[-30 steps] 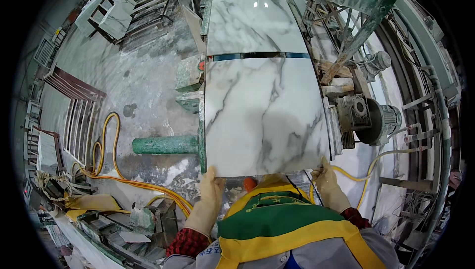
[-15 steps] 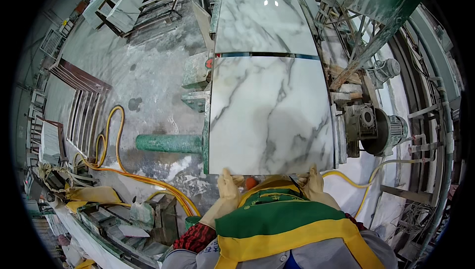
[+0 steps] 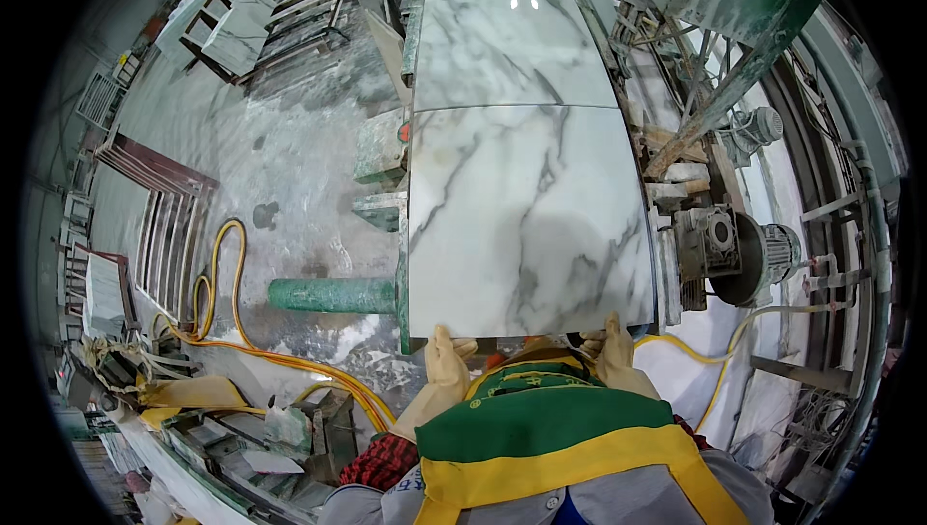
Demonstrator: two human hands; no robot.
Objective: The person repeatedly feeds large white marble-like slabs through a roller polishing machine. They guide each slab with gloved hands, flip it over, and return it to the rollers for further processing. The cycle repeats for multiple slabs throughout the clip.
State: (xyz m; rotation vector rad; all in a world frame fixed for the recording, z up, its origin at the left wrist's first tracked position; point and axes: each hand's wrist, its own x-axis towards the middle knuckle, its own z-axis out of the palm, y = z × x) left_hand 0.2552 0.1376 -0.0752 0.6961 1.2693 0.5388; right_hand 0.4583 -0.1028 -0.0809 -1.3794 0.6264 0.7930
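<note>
A white marble slab with grey veins lies flat on a machine bed in front of me. A second, similar slab butts against its far edge. My left hand, in a tan glove, presses against the near edge of the closer slab at its left corner. My gloved right hand presses the same edge near the right corner. My green and yellow apron hides my wrists and lower arms.
A green roller sticks out left of the bed. Yellow hoses loop over the wet, dusty floor. An electric motor and gearbox sit right of the slab. Metal racks stand at left; debris and stone offcuts lie at lower left.
The near slab has slid away from me until the gap to the far slab closed. Both hands followed its near edge and moved closer together.
</note>
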